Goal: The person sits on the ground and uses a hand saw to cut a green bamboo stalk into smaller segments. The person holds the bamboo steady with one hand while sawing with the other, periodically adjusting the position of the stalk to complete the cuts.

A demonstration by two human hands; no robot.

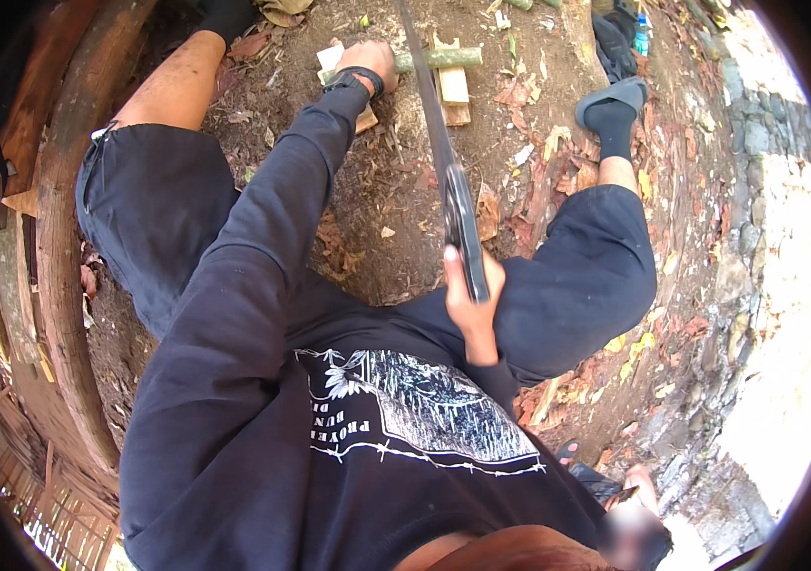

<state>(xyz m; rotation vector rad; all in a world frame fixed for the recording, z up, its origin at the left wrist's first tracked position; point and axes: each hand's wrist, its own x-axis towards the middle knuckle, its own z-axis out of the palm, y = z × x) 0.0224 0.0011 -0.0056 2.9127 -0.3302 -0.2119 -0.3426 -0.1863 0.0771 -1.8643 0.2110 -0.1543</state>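
My left hand (367, 62) reaches far forward in a dark long sleeve with a black wristband and grips a green bamboo stick (443, 59). The stick lies across a pale wooden block (453, 90) on the dirt ground. My right hand (467, 300) is raised near my chest, closed around the dark handle of a long machete (460, 228). Its narrow blade (429, 105) points away from me and passes over the stick, just right of my left hand. I cannot tell whether the blade touches the stick.
My legs in dark shorts spread to either side. My right foot wears a black sock and a grey sandal (615, 95). Dry leaves and wood chips (529, 219) litter the dirt. A stone wall (767, 190) runs along the right, curved wooden planks (58, 238) along the left.
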